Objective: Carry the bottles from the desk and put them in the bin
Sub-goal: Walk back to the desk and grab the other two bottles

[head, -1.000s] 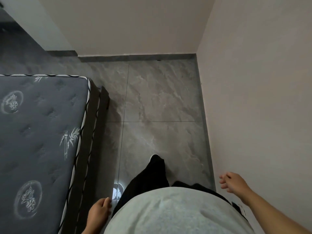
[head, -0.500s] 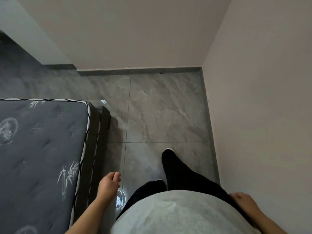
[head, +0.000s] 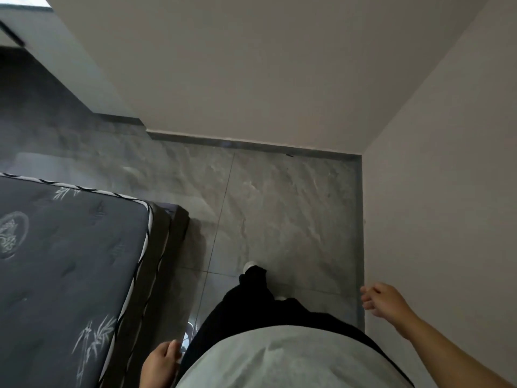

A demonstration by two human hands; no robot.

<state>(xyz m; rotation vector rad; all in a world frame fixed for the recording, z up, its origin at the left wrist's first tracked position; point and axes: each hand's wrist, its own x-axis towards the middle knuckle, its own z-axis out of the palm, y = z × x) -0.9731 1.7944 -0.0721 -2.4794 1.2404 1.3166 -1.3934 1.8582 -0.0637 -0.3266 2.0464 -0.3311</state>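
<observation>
No bottle, desk or bin shows in the head view. My left hand (head: 162, 362) hangs low at the bottom edge beside my hip, fingers loosely curled, holding nothing. My right hand (head: 383, 299) swings out to the right near the wall, fingers apart and empty. Between them are my grey shirt and black trousers, with one foot in a white shoe (head: 249, 266) stepping forward on the floor.
A dark grey mattress (head: 64, 270) on a bed frame fills the left side. Grey marbled floor tiles (head: 279, 208) form a narrow passage between the bed and the beige wall (head: 442, 191) on the right. Another wall with a dark skirting closes the far end.
I have walked forward along the bed. My right hand swung out from my hip towards the wall, and my left hand dropped back beside my hip. The leading foot changed.
</observation>
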